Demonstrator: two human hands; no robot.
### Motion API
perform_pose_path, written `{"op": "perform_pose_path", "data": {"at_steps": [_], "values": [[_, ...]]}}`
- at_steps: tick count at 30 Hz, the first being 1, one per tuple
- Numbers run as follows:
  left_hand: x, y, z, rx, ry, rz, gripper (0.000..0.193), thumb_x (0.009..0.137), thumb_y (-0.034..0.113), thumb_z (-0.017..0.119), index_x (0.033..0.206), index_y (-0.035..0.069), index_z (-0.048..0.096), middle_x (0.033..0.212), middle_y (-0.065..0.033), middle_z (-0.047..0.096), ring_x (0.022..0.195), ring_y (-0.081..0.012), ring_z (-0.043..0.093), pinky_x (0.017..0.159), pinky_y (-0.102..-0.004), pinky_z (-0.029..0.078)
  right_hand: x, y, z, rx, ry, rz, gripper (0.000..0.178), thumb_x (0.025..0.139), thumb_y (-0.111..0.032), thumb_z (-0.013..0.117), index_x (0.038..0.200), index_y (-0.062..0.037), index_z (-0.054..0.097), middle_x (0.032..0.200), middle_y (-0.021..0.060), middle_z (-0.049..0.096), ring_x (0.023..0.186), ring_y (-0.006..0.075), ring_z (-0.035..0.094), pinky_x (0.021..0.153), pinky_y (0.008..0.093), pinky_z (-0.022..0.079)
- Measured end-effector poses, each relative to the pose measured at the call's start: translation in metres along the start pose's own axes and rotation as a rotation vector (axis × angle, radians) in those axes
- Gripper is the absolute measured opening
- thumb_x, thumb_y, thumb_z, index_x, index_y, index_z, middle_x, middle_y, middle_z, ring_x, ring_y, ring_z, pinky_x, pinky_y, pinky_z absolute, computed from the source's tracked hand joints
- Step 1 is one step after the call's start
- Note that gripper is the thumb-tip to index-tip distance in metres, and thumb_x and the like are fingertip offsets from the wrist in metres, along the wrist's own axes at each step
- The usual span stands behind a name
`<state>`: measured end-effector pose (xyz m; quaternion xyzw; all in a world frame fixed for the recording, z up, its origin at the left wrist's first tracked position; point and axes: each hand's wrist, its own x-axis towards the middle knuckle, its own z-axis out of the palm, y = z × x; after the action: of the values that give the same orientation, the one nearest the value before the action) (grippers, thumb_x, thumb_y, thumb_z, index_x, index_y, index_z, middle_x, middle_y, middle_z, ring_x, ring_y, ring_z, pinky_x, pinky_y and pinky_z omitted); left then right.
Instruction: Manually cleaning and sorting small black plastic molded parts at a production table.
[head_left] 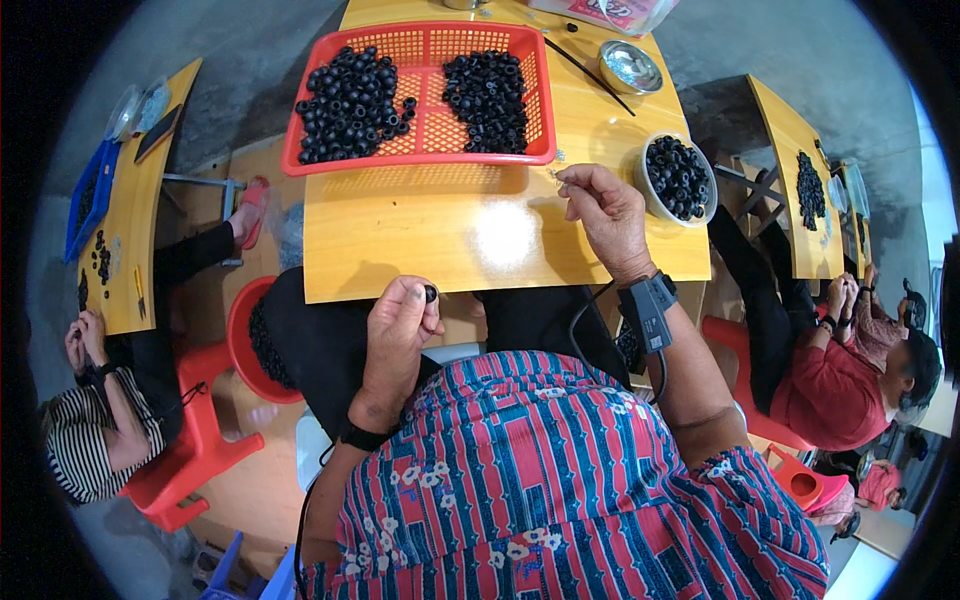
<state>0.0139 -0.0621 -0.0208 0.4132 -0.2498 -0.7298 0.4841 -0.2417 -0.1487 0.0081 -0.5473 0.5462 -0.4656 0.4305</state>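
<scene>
Just off the table's front edge, my left hand (402,322) pinches a small black round part (430,293) between thumb and fingertips. My right hand (608,215) is over the right half of the table, its thumb and fingers drawn together; anything between them is too small to make out. Tiny shiny bits (560,157) lie on the tabletop at its fingertips. Beyond my hands stands a red plastic basket (420,160) with two heaps of black ring-shaped parts (345,105). A round clear tub (711,205) full of similar black parts sits right of my right hand.
The yellow wooden table (400,240) also bears a metal bowl (631,68) with small shiny pieces and a thin dark stick (590,76). A red basin (240,340) of black parts is by my left leg. People work at side tables left (110,430) and right (835,390).
</scene>
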Motion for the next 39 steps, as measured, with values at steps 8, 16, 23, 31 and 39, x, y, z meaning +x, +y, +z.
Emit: {"op": "perform_pose_path", "data": {"at_steps": [8,16,23,31,39], "values": [[0.001,0.001,0.0,0.006,0.015,0.001,0.019,0.097,0.025,0.044,0.093,0.007,0.05,0.072,0.0012,0.046,0.062,-0.0072,0.044,0.06,-0.0221,0.043,0.0,0.024,0.001,-0.118,0.0,-0.081,0.035,0.072,0.017,0.045,0.098,0.0019,0.063,0.091,0.007,0.059,0.073,0.0108,0.059,0.065,0.0225,0.051],[0.002,0.0,-0.001,0.018,0.011,-0.001,0.02,0.097,0.025,0.044,0.093,0.007,0.051,0.071,0.0017,0.045,0.062,-0.0072,0.044,0.061,-0.0226,0.043,0.001,0.017,0.004,-0.117,0.055,-0.094,0.032,0.073,0.013,0.049,0.099,-0.0003,0.063,0.088,0.0052,0.061,0.075,0.0113,0.058,0.07,0.0231,0.05],[0.006,-0.004,-0.006,0.062,-0.033,0.035,0.02,0.097,0.025,0.043,0.096,0.006,0.05,0.077,-0.0016,0.051,0.066,-0.0092,0.05,0.063,-0.0232,0.046,-0.007,0.011,-0.003,-0.223,-0.03,-0.002,0.016,0.08,0.001,0.059,0.095,0.0008,0.064,0.085,0.0033,0.062,0.076,0.0078,0.057,0.069,0.0206,0.046],[0.014,0.0,0.008,0.088,0.021,0.057,0.02,0.098,0.022,0.041,0.102,0.004,0.048,0.111,-0.0143,0.058,0.092,-0.0198,0.062,0.074,-0.0254,0.053,-0.016,-0.008,0.032,-0.354,-0.372,-0.144,0.032,0.074,0.0,0.066,0.104,-0.0066,0.062,0.085,0.0066,0.054,0.07,0.0149,0.055,0.063,0.0262,0.047],[0.035,0.021,0.002,0.034,0.065,-0.086,0.022,0.097,0.023,0.041,0.103,0.003,0.048,0.115,-0.0171,0.058,0.095,-0.0247,0.062,0.077,-0.0296,0.052,-0.003,0.001,0.059,-0.592,-0.524,-0.392,0.027,0.073,-0.008,0.066,0.1,-0.0101,0.063,0.09,0.0095,0.056,0.081,0.0277,0.059,0.071,0.0361,0.048]]}}
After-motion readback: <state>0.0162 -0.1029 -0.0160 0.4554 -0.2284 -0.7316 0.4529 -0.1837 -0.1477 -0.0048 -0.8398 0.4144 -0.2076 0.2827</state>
